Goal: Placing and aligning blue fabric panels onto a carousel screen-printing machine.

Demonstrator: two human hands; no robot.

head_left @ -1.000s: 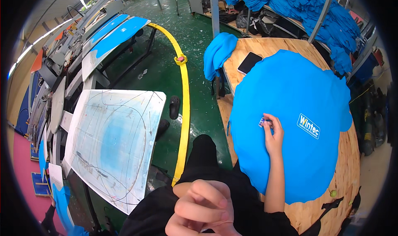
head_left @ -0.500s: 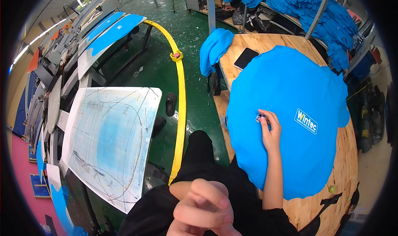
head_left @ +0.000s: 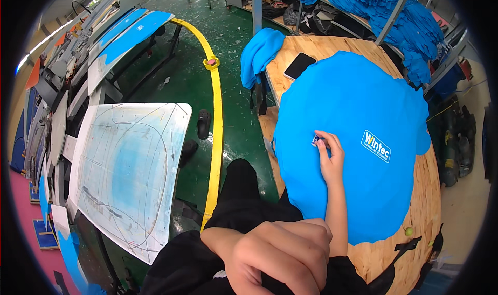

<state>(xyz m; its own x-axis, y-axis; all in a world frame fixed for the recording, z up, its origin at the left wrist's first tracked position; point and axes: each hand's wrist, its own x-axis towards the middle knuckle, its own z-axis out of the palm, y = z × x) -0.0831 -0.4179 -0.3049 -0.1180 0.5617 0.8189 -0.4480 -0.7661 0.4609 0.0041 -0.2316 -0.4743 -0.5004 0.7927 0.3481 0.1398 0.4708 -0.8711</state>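
A large rounded piece of blue fabric (head_left: 358, 98) with a printed white-and-yellow label (head_left: 376, 146) lies on the wooden table (head_left: 376, 264). Over its left half, my right hand (head_left: 332, 160) pinches a small blue-and-white patterned piece (head_left: 315, 139) between thumb and fingertips. What kind of thing it is, I cannot tell. My left hand (head_left: 282, 253) is raised close above my lap, its fingers curled in with the knuckles showing. Anything inside those fingers is hidden.
A black phone (head_left: 300, 66) and bunched blue cloth (head_left: 262, 54) are at the table's far left corner. Blue fabric piles (head_left: 384, 17) fill a rack behind. Left, a stained white board (head_left: 129, 176) stands beyond a yellow floor strip (head_left: 214, 134). Dark shoes (head_left: 204, 124) lie on the green floor.
My left hand has moved to the right and turned, with its fingers folded in more. The right hand keeps its pinch over the fabric. The whole view has shifted slightly.
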